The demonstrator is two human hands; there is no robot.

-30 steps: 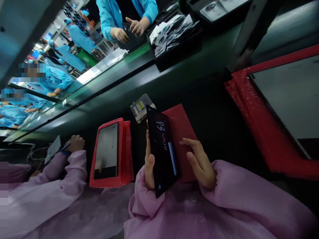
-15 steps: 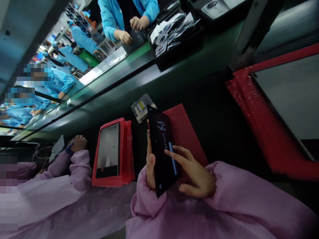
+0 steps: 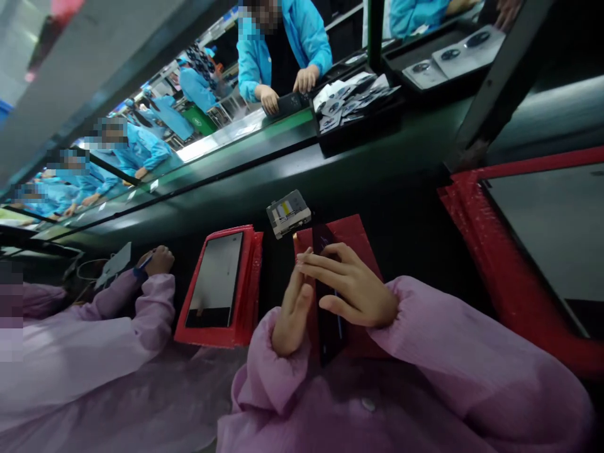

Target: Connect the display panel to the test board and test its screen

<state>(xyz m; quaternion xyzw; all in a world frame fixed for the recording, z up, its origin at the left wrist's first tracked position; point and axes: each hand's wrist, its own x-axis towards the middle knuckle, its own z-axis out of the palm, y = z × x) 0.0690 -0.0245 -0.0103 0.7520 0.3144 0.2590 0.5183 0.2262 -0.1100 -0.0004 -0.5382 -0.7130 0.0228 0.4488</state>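
At lower centre of the frame, the left hand [image 3: 291,313] props a slim black smartphone [image 3: 328,327] on edge over the red padded sleeve [image 3: 361,236], grip closed on it; the right hand [image 3: 356,290] wraps its face. This looks like inspection; turning it needs care.

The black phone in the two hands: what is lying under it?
Under the phone, held by the left hand and right hand, a red padded sleeve shows on the dark bench. Hands and phone cover its middle, so anything there is hidden.
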